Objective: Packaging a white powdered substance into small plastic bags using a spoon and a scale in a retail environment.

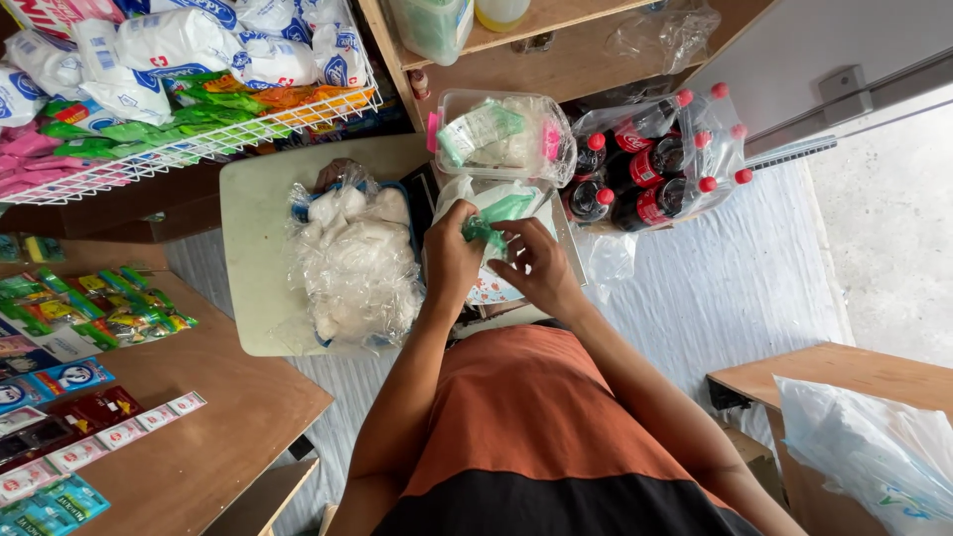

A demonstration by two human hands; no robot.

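My left hand (452, 260) and my right hand (536, 266) meet over a clear plastic bag (475, 203) of white stuff. Both pinch a small green scoop or plastic piece (493, 220) at the bag's mouth. The bag rests on a small scale with a printed plate (493, 291). Just left of it lies a heap of filled clear bags (354, 260) in a blue basin, on a cream stool top (253, 238). Behind the bag stands a clear lidded box (501, 134) with pink clips, holding white stuff and a green scoop.
A shrink-wrapped pack of dark soda bottles with red caps (650, 164) sits at the right. A white wire rack (179, 144) of packets hangs at the upper left. A wooden counter (213, 437) with sachets lies left, a wooden bench with a plastic bag (874, 447) lower right.
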